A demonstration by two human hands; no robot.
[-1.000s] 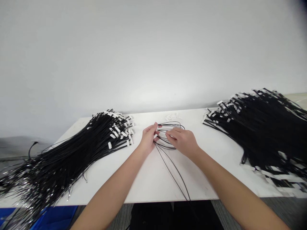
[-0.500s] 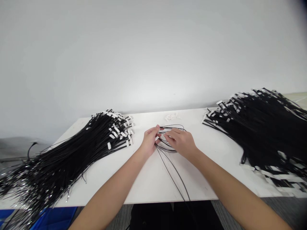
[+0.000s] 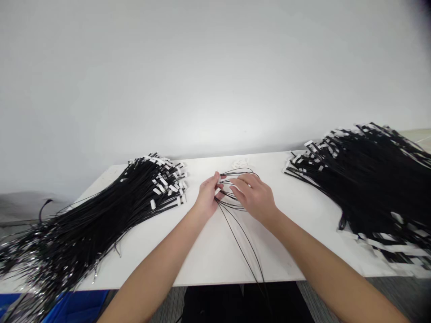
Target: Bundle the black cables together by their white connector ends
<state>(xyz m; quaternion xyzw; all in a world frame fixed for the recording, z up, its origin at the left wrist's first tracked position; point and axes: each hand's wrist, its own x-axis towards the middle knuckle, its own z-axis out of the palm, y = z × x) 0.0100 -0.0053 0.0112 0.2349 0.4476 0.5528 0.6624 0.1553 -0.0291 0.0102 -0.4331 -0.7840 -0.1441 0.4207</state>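
A few thin black cables (image 3: 240,233) run from the table's front edge up to a small coiled loop (image 3: 235,172) at mid-table. My left hand (image 3: 208,195) pinches the loop at its left side, fingers closed on the strands. Over the loop's right side lies my right hand (image 3: 254,195), fingers bent and touching the strands. Both hands rest low over the white table (image 3: 208,251).
A large heap of black cables with white tags (image 3: 111,211) lies on the left, spilling over the table edge. A bigger heap of the same cables (image 3: 367,179) covers the right side. Small white pieces (image 3: 240,160) lie near the wall. A blue bin (image 3: 77,305) stands below left.
The coiled loop and both hands have shifted slightly away from me. My right fingers have moved further over the loop's strands.
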